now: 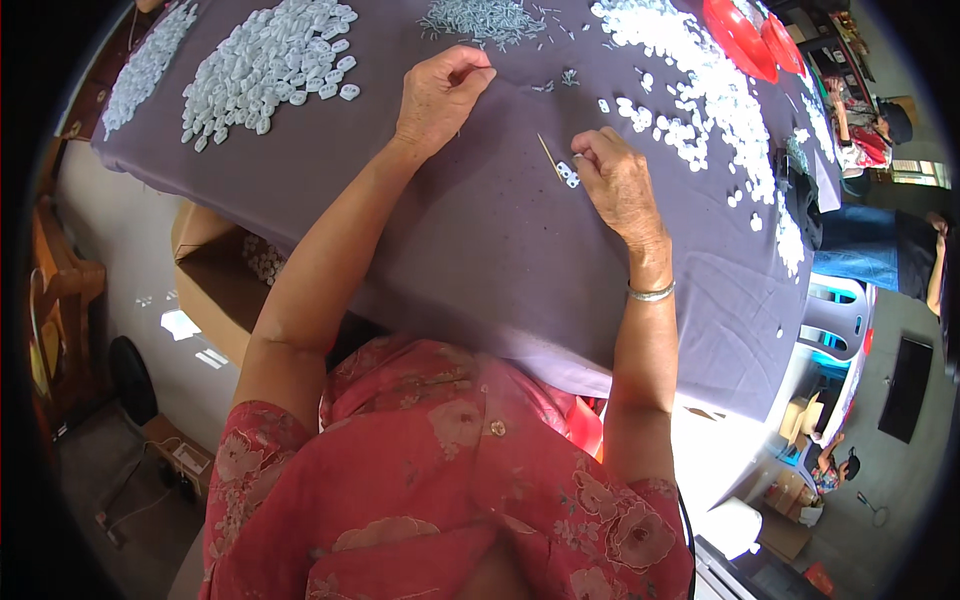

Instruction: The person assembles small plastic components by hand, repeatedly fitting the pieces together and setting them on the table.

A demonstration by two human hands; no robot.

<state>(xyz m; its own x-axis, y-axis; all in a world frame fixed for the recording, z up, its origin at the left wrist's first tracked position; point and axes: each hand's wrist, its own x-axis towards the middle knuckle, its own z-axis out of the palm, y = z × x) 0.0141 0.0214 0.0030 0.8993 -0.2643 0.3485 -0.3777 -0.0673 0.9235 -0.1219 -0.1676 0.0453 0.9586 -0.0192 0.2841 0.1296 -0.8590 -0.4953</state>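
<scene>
My left hand [440, 98] is over the table, thumb and fingertips pressed together. Whatever it may pinch is too small or hidden to name. To its right, my right hand [617, 183] has its fingers curled in a pinch at a small white plastic piece [567, 175] with dark holes. A thin yellowish stick [547, 155] points up and away beside that piece, close to the same fingertips. Beyond my left hand lies a heap of small grey metal pins or screws [480, 20]. A few loose grey ones [569, 77] lie between my hands.
White plastic pieces are heaped on the grey tablecloth [480, 270] at far left [265, 65] and right [690, 100]. Red dishes [740, 40] stand at the far right. An open cardboard box [215, 270] sits below the left edge. Other people [870, 135] are off to the right.
</scene>
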